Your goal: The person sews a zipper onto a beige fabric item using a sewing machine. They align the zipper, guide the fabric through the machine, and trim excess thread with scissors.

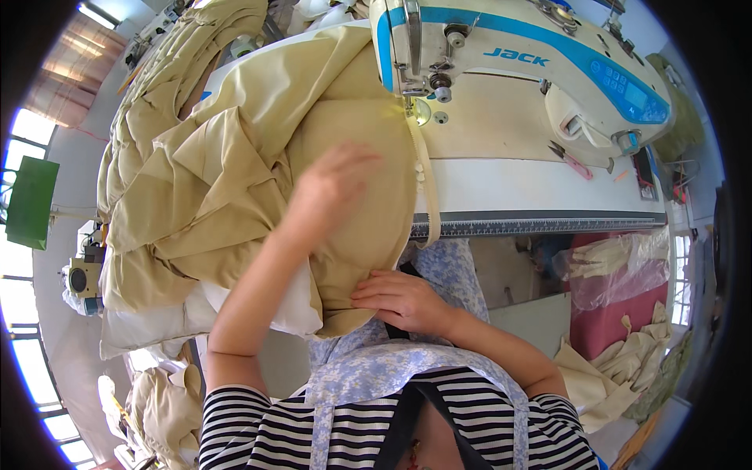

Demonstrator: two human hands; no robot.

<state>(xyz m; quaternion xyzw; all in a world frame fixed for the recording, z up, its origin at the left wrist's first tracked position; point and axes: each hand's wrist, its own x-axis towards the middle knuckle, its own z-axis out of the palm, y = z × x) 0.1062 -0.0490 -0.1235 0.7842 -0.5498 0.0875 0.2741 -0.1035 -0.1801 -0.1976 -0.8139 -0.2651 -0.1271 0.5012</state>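
Observation:
A large khaki fabric piece [352,133], padded and partly white underneath, spreads over the left of the sewing table and hangs toward my lap. Its curved right edge runs up to the needle and presser foot [409,106] of a white and blue sewing machine [501,55]. Along that edge lies a pale zipper tape [428,192], its lower end looping over the table's front. My left hand [337,184] is over the middle of the fabric, blurred, with fingers stretched out. Closer to me, my right hand [407,301] grips the fabric's lower edge, fingers on top.
Pink-handled thread snips [572,160] lie on the table at the right. A ruler strip [540,223] follows the front edge. Puffy khaki garments [160,86] are heaped at the far left. More cloth [611,376] and a clear plastic bag [611,270] sit below right.

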